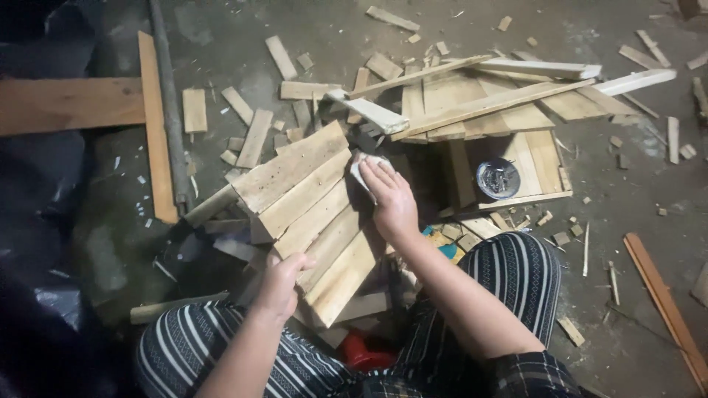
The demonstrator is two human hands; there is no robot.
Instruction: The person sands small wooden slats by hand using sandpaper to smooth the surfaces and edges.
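2 hands [284, 284] [391, 199] grip slatted wooden panel [313, 214].

A round tin of nails [498, 178] sits in an open wooden box [549, 166]. Left of the box, wood offcuts [243, 118] litter the floor beside a metal pipe [168, 103] and long plank [70, 103].

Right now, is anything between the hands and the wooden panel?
Only on the right: the right hand presses a small pale pad against the wooden slat panel. The left hand grips the panel's lower edge directly, nothing between.
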